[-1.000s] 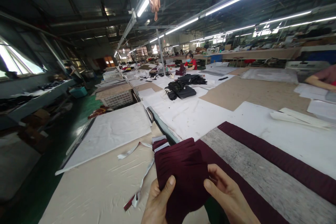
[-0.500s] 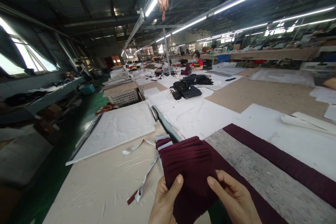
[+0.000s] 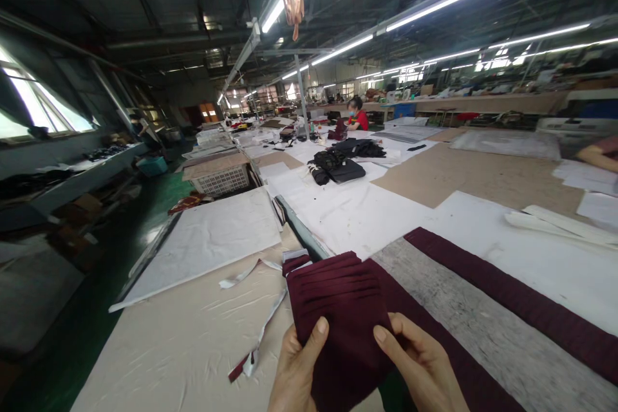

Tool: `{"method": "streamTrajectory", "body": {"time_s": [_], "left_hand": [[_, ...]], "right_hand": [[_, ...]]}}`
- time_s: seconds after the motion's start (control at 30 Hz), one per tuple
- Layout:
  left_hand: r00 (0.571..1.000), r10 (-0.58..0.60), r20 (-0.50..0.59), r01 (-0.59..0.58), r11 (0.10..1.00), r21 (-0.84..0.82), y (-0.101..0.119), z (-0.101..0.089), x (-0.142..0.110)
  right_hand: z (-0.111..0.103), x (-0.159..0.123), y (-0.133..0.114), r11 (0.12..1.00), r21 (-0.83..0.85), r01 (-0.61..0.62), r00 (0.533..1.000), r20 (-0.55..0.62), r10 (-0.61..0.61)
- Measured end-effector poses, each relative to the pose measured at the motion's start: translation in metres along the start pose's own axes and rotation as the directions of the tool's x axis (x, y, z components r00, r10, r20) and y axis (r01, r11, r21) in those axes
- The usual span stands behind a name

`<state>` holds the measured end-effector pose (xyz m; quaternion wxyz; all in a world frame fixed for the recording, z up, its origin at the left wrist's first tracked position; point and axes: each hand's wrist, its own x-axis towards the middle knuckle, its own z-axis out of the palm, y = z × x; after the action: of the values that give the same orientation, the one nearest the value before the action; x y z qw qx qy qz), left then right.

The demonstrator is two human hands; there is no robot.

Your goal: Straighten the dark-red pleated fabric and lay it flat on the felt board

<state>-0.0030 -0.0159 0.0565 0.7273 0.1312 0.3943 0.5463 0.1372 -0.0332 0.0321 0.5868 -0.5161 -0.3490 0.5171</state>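
A stack of dark maroon fabric pieces [image 3: 338, 299] is held up at the bottom middle, its layered edges fanned at the top. My left hand [image 3: 297, 370] grips its left side with the thumb pressed on the front. On the right side, my right hand [image 3: 418, 364] pinches the same stack, thumb on the cloth. A long maroon fabric strip [image 3: 521, 306] runs across the grey felt surface [image 3: 463, 328] to the right.
White ribbon scraps [image 3: 255, 309] lie on the beige table cover [image 3: 193, 341]. A white sheet [image 3: 212, 238] lies to the left, black garments [image 3: 338, 164] farther back, a white basket [image 3: 222, 181] beyond. A person in red [image 3: 357, 114] sits far off; another person's arm [image 3: 596, 154] shows at right.
The view swung slightly right, then back. Both hands keep their hold on the maroon stack, with the thumbs shifting a little on the cloth.
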Motion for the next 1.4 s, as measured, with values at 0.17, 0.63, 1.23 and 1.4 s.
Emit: {"method": "streamTrajectory", "body": {"time_s": [0.17,0.63,1.23,1.4], "left_hand": [[1.000,-0.002,0.017,0.002,1.000,0.002,-0.001,0.001,-0.001],[0.999,0.051,0.005,-0.052,0.994,0.096,0.013,-0.007,-0.001],[0.997,0.057,0.058,-0.060,0.997,0.052,0.009,-0.010,-0.002],[0.995,0.051,0.090,-0.057,0.996,0.069,0.009,-0.014,-0.004]], "right_hand": [[0.001,-0.002,-0.004,1.000,-0.012,0.008,1.000,0.014,-0.008],[-0.020,0.017,-0.004,0.958,-0.092,0.270,0.952,0.172,-0.252],[-0.009,0.009,-0.006,0.996,0.078,0.041,0.949,0.309,-0.063],[-0.001,0.003,-0.014,0.992,0.113,-0.053,0.982,0.187,0.031]]}}
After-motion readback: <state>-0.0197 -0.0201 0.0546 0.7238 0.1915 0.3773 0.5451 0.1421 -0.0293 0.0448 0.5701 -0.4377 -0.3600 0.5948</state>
